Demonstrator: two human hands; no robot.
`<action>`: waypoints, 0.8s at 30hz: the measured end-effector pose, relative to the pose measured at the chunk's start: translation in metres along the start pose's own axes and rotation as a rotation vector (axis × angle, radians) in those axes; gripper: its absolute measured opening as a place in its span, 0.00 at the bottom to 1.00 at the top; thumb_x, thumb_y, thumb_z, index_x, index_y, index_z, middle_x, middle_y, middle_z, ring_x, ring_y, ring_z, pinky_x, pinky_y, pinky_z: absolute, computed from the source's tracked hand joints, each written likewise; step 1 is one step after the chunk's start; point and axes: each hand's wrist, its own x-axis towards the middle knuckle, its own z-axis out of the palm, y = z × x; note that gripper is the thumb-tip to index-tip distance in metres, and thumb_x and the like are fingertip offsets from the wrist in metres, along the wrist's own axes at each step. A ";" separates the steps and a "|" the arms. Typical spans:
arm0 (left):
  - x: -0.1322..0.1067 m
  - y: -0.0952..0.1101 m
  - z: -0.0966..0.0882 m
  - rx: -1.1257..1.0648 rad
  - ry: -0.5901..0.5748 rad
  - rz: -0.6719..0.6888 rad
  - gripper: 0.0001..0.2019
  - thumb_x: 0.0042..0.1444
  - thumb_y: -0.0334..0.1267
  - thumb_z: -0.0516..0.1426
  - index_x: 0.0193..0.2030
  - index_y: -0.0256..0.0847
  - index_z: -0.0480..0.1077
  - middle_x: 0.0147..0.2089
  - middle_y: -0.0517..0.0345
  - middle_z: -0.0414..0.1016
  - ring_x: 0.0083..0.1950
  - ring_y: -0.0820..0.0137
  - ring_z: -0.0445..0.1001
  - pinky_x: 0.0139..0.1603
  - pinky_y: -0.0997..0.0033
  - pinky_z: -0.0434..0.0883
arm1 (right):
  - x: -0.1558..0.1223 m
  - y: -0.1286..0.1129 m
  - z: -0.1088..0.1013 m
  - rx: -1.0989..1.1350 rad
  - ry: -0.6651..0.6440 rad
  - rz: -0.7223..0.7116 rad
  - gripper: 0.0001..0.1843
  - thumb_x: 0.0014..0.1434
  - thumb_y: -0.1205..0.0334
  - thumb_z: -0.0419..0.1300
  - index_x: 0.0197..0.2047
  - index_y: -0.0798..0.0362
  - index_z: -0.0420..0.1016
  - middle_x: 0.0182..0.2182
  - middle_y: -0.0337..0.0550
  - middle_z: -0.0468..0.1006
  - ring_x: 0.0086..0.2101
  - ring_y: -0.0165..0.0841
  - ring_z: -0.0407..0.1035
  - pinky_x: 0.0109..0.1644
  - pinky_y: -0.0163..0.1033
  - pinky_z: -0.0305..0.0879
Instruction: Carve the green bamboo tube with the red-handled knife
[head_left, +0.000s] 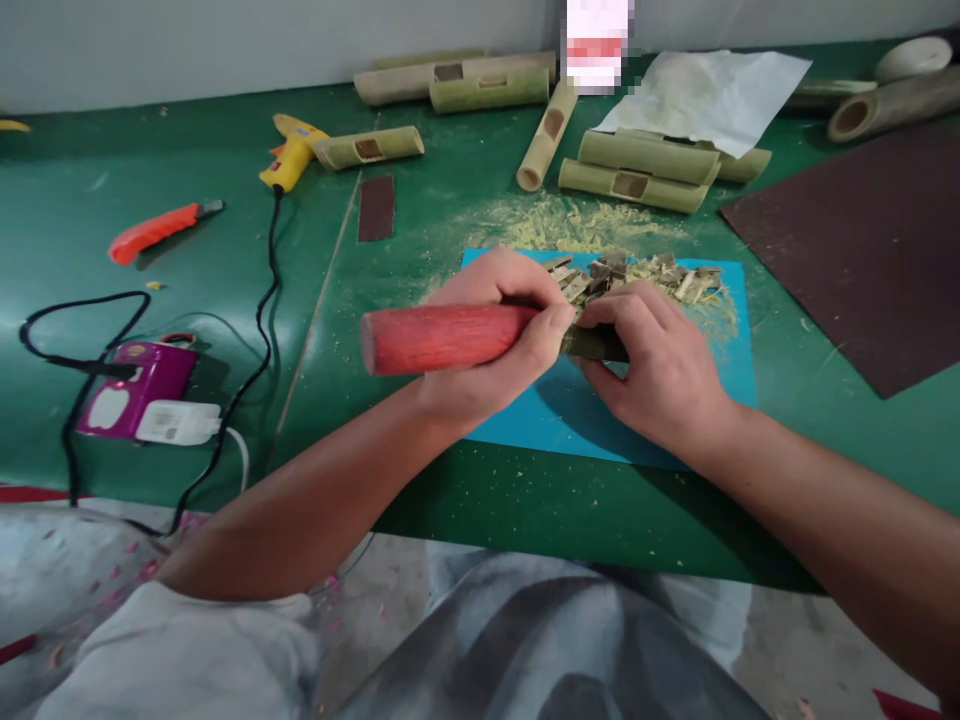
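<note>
A tool with a thick red wooden handle point(454, 338) lies in my left hand point(506, 335), the handle pointing left; its working end is not plain to see. My right hand point(660, 360) is closed, thumb and fingers pinching a dark greenish piece point(596, 343) that runs between both hands. Whether that piece is bamboo or part of the tool I cannot tell. Both hands are over a blue sheet point(525, 420). Bamboo chips and shavings point(675, 278) are heaped on it just beyond my fingers.
Behind the sheet lie bamboo tubes with cut openings point(637, 185) and a white paper point(705, 95). On the left are a yellow hot glue gun point(292, 155), an orange utility knife point(161, 230) and a purple power strip point(139, 390) with cords. Brown sandpaper point(862, 260) lies right.
</note>
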 end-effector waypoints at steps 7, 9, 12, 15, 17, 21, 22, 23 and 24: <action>0.029 0.005 -0.032 -0.079 -0.317 -0.099 0.10 0.60 0.49 0.71 0.39 0.48 0.79 0.40 0.60 0.85 0.41 0.64 0.84 0.43 0.63 0.80 | 0.001 0.008 -0.005 0.058 -0.086 -0.030 0.20 0.53 0.74 0.59 0.48 0.49 0.74 0.43 0.48 0.79 0.45 0.44 0.74 0.46 0.48 0.71; 0.026 0.006 -0.040 -0.073 -0.394 -0.089 0.10 0.62 0.51 0.68 0.43 0.50 0.80 0.42 0.58 0.86 0.43 0.62 0.85 0.44 0.62 0.81 | 0.002 0.011 -0.008 0.079 -0.139 -0.046 0.19 0.52 0.74 0.59 0.46 0.49 0.75 0.42 0.47 0.79 0.44 0.44 0.73 0.47 0.48 0.70; 0.013 0.004 -0.040 -0.025 -0.405 -0.076 0.08 0.63 0.49 0.67 0.43 0.50 0.81 0.44 0.57 0.88 0.43 0.63 0.86 0.45 0.63 0.82 | 0.004 0.015 -0.011 0.124 -0.239 -0.060 0.19 0.52 0.73 0.59 0.47 0.50 0.76 0.43 0.47 0.79 0.45 0.44 0.73 0.48 0.49 0.70; 0.002 -0.001 -0.034 -0.021 -0.367 -0.015 0.07 0.63 0.45 0.68 0.45 0.49 0.81 0.44 0.57 0.88 0.43 0.65 0.87 0.45 0.66 0.83 | 0.006 0.017 -0.013 0.157 -0.297 -0.039 0.21 0.50 0.73 0.59 0.47 0.49 0.76 0.45 0.48 0.80 0.46 0.45 0.72 0.50 0.50 0.69; -0.001 -0.003 -0.031 -0.025 -0.393 0.038 0.08 0.62 0.41 0.69 0.46 0.48 0.80 0.45 0.56 0.88 0.44 0.65 0.87 0.47 0.66 0.84 | 0.007 0.017 -0.013 0.171 -0.317 -0.031 0.22 0.49 0.73 0.59 0.48 0.48 0.76 0.45 0.47 0.80 0.46 0.45 0.72 0.51 0.51 0.69; -0.001 -0.006 -0.032 -0.021 -0.428 0.121 0.09 0.63 0.40 0.69 0.48 0.48 0.80 0.46 0.54 0.89 0.46 0.63 0.88 0.49 0.65 0.85 | 0.008 0.016 -0.014 0.204 -0.338 -0.039 0.18 0.54 0.66 0.63 0.49 0.47 0.76 0.45 0.46 0.80 0.46 0.45 0.72 0.51 0.52 0.70; -0.001 -0.006 -0.033 -0.011 -0.440 0.130 0.08 0.63 0.40 0.69 0.48 0.49 0.79 0.46 0.54 0.89 0.45 0.63 0.88 0.49 0.64 0.86 | 0.008 0.016 -0.014 0.206 -0.344 -0.037 0.16 0.57 0.64 0.64 0.49 0.47 0.76 0.45 0.46 0.80 0.46 0.45 0.72 0.52 0.52 0.70; -0.001 -0.005 -0.034 0.003 -0.450 0.130 0.08 0.63 0.41 0.69 0.48 0.50 0.79 0.46 0.54 0.89 0.45 0.62 0.88 0.48 0.63 0.86 | 0.008 0.016 -0.014 0.206 -0.354 -0.036 0.14 0.59 0.62 0.64 0.50 0.46 0.76 0.46 0.46 0.80 0.46 0.45 0.72 0.52 0.53 0.69; -0.002 -0.005 -0.035 0.014 -0.452 0.129 0.08 0.63 0.42 0.69 0.48 0.51 0.79 0.46 0.54 0.89 0.44 0.62 0.88 0.48 0.63 0.86 | 0.008 0.016 -0.015 0.205 -0.370 -0.034 0.13 0.61 0.60 0.65 0.50 0.46 0.76 0.46 0.46 0.80 0.47 0.45 0.72 0.53 0.53 0.69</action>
